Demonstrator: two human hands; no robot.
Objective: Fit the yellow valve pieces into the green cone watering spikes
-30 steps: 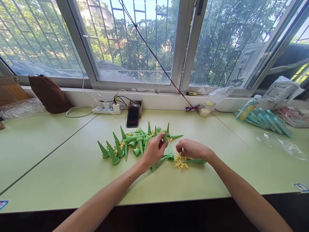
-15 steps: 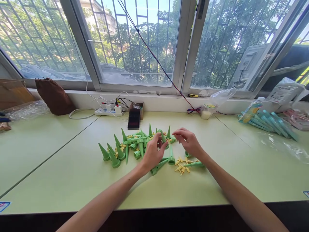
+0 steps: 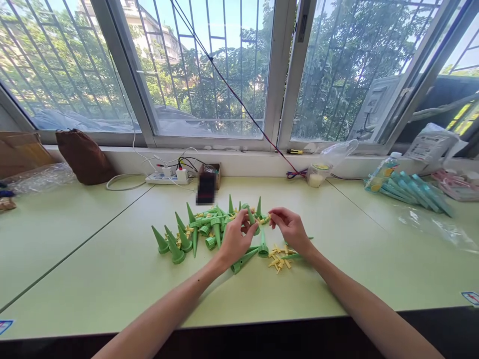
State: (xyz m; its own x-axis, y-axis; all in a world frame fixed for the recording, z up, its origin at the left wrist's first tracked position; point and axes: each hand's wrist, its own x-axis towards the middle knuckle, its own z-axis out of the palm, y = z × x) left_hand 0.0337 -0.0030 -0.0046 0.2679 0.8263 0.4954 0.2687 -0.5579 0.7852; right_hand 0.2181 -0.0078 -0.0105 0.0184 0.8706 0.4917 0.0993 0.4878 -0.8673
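My left hand [image 3: 236,239] is closed around a green plastic spike [image 3: 250,215], its pointed end sticking up past the fingers. To the right, my right hand [image 3: 292,227] pinches a small yellow plastic piece [image 3: 267,218] at its fingertips, beside the back of the pile. Under and between the hands, a green spike [image 3: 263,249] stands on its wide cap, and another green spike [image 3: 243,262] lies tilted. Small yellow connectors [image 3: 280,260] lie in a loose heap below my right hand. Its wrist partly hides more green pieces.
Several green spikes [image 3: 175,249] stand point-up left of a mixed pile of green parts [image 3: 215,224]. Behind are a small box [image 3: 215,174], a power strip [image 3: 164,178] and a brown bag [image 3: 84,157]. A jar [image 3: 317,175] and blue packets [image 3: 415,192] lie at right.
My right hand has come down slightly, and its fingertips now meet a small yellow piece. My left hand still holds the green spike. The whole view has shifted a little.
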